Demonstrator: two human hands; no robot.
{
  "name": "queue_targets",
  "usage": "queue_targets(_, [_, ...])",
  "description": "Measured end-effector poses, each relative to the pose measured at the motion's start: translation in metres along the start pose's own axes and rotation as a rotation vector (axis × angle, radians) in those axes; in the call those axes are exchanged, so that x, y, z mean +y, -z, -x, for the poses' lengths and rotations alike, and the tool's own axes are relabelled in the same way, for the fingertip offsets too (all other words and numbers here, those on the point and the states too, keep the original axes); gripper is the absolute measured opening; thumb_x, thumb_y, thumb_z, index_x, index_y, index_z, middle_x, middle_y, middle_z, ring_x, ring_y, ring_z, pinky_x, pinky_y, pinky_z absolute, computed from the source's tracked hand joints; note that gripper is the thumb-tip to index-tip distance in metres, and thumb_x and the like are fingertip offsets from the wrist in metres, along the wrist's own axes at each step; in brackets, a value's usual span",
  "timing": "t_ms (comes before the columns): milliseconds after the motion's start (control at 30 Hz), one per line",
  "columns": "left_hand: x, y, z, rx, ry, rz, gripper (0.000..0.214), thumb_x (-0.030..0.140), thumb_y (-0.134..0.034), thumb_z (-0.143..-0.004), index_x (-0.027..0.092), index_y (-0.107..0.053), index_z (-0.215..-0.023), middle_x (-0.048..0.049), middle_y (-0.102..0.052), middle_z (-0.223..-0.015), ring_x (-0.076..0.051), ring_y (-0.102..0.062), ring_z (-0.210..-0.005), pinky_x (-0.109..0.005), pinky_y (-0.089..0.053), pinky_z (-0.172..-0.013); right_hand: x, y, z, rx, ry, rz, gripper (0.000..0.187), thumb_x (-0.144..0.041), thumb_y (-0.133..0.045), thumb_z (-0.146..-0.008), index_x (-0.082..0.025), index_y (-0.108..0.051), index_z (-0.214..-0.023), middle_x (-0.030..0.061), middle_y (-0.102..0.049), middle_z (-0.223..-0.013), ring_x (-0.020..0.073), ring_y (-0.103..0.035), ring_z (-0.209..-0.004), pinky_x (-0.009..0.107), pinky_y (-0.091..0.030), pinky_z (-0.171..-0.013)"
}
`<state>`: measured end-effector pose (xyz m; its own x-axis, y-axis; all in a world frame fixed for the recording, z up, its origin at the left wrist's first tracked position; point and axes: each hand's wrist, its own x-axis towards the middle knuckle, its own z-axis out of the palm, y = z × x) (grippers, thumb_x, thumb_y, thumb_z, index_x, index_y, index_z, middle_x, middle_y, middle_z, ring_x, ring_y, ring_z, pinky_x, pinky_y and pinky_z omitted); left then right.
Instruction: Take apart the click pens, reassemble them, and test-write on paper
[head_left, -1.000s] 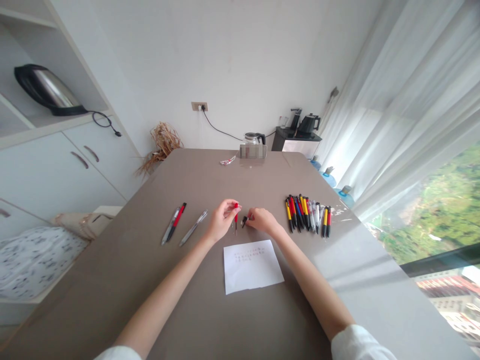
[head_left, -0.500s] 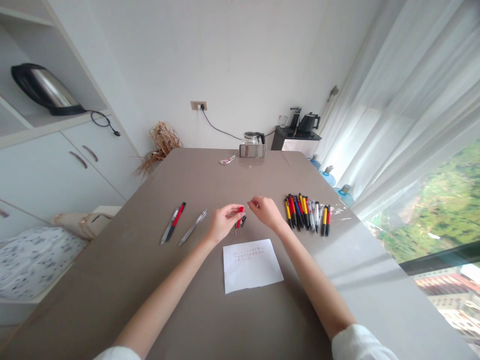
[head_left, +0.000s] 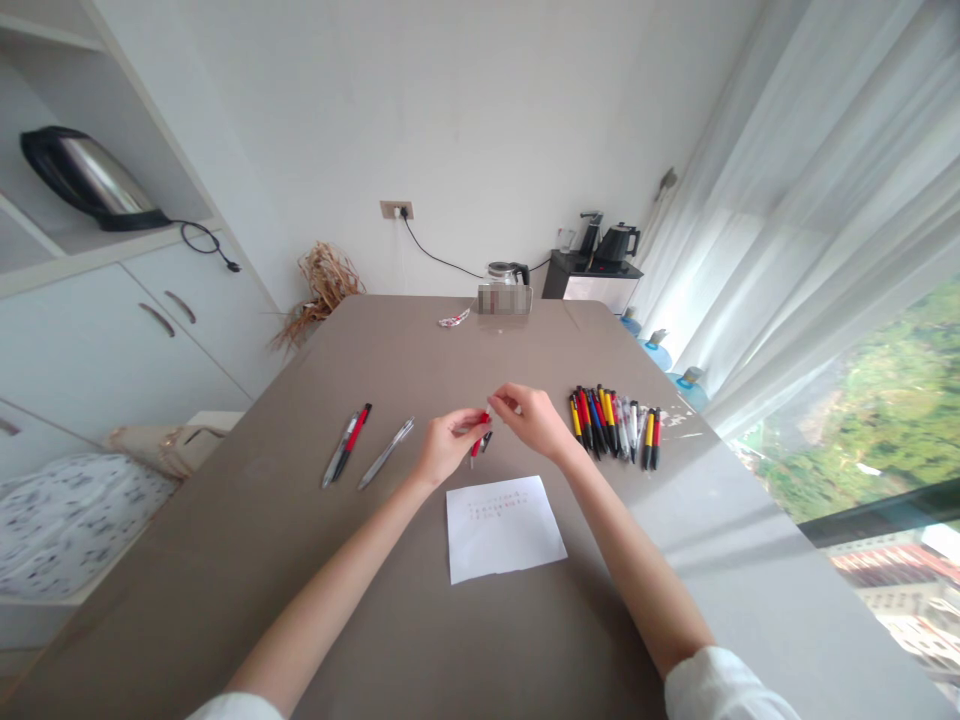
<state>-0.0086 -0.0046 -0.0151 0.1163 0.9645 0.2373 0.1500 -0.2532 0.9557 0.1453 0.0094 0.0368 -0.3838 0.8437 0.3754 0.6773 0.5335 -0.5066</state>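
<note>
Just beyond the white rectangular sheet of paper (head_left: 506, 545), the left hand (head_left: 448, 442) pinches a slim red pen barrel (head_left: 477, 446). The right hand (head_left: 529, 415) has thumb and fingertips together at its upper end; from here I can't tell whether they grip anything. Right of the paper lies a row of multicoloured plastic pens (head_left: 611, 425); left, a red-and-black pen (head_left: 355, 440).

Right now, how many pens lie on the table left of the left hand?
3: a red-black pen, a greyish pen alongside it, and a clear pen nearer the left hand.
</note>
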Motion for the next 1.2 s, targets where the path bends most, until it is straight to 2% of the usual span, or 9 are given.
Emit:
queue_targets(233, [0.004, 0.000, 0.000, -0.011, -0.002, 0.004, 0.029, 0.035, -0.057, -0.069, 0.016, -0.060, -0.091, -0.0066, -0.065, -0.089, -0.018, -0.061, -0.077, -0.031, -0.051, -0.067, -0.001, -0.002, 0.001, -0.042, 0.050, 0.024, 0.023, -0.027, -0.039, -0.083, -0.016, -0.058, -0.078, 0.0023, -0.058, -0.073, 0.0096, -0.048, -0.065, 0.020, -0.033, -0.062])
queue_targets(400, [0.000, 0.002, -0.002, 0.004, -0.038, -0.008, 0.027, 0.034, -0.056, -0.070, 0.015, -0.060, -0.089, -0.0070, -0.065, -0.089, -0.017, -0.060, -0.081, -0.033, -0.048, -0.075, -0.001, -0.002, 0.002, -0.049, 0.069, 0.005, 0.024, -0.029, -0.039, -0.083, -0.017, -0.060, -0.083, 0.0025, -0.059, -0.076, 0.0096, -0.049, -0.066, 0.020, -0.033, -0.062])
queue_targets(633, [-0.004, 0.005, -0.006, 0.034, -0.071, -0.002, 0.029, 0.033, -0.056, -0.070, 0.014, -0.058, -0.092, -0.0084, -0.063, -0.093, -0.016, -0.059, -0.085, -0.033, -0.045, -0.082, 0.005, -0.005, 0.000, -0.059, 0.015, 0.062, 0.026, -0.033, -0.038, -0.084, -0.018, -0.060, -0.087, 0.0024, -0.060, -0.078, 0.0102, -0.051, -0.069, 0.020, -0.033, -0.062])
queue_targets(867, [-0.007, 0.009, -0.008, 0.131, -0.053, -0.022, 0.029, 0.035, -0.055, -0.071, 0.015, -0.058, -0.092, -0.0087, -0.063, -0.093, -0.017, -0.058, -0.086, -0.033, -0.045, -0.082, 0.014, -0.020, 0.000, -0.237, -0.085, 0.285, 0.025, -0.037, -0.041, -0.082, -0.024, -0.061, -0.090, 0.0019, -0.059, -0.085, 0.0115, -0.054, -0.074, 0.020, -0.034, -0.060])
queue_targets(1000, [-0.008, 0.010, -0.009, 0.127, -0.037, 0.020, 0.030, 0.035, -0.055, -0.071, 0.015, -0.056, -0.093, -0.0096, -0.062, -0.094, -0.017, -0.059, -0.086, -0.034, -0.045, -0.082, 0.015, -0.031, 0.002, -0.332, -0.097, 0.368, 0.024, -0.037, -0.045, -0.080, -0.027, -0.062, -0.092, 0.0030, -0.057, -0.091, 0.0138, -0.054, -0.081, 0.021, -0.036, -0.063])
queue_targets(1200, [-0.009, 0.009, -0.009, 0.109, -0.017, 0.085, 0.032, 0.035, -0.055, -0.072, 0.014, -0.055, -0.096, -0.0104, -0.061, -0.096, -0.017, -0.060, -0.083, -0.034, -0.046, -0.080, 0.015, -0.056, 0.006, -0.379, -0.053, 0.464, 0.020, -0.031, -0.048, -0.077, -0.021, -0.064, -0.084, 0.0069, -0.057, -0.091, 0.0198, -0.051, -0.090, 0.025, -0.040, -0.066])
